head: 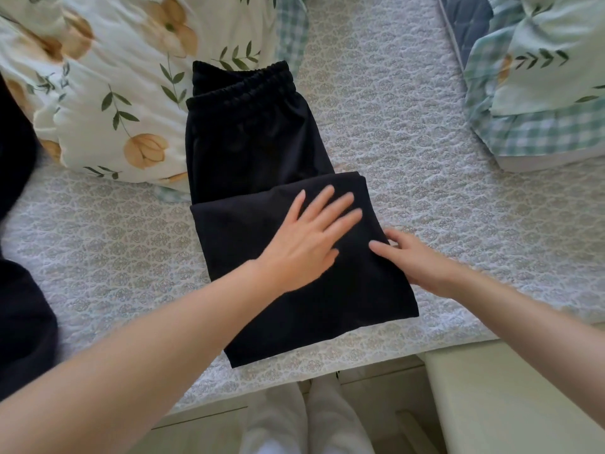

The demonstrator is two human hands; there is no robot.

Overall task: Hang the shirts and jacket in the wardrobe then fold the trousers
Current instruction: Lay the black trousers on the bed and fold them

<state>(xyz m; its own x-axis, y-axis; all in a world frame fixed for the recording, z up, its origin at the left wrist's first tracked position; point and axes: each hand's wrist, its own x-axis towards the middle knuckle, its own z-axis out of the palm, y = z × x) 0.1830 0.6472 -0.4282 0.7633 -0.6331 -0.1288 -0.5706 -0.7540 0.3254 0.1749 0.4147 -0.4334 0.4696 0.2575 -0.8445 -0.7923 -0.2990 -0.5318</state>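
Head view: black trousers half-folded on the bed, both grips on the fold.

The near bed edge (294, 365) runs just under the fold's near corner, so any smoothing should go away from it. The left grip (307, 237) is released, palm and straight fingers flat on the folded-over leg section of the trousers (255, 142). The right grip (415, 260), just right of it, has its thumb on the cloth at the fold's side edge; I cannot tell whether it pinches. Judgement: press with the left palm, square the side edges, then fold toward the waistband (242, 80) beyond the left fingertips. There is open bed cover (442, 191) right of the right grip. A floral pillow (98, 93) touches the trousers far-left, and a dark garment (19, 322) lies well left.
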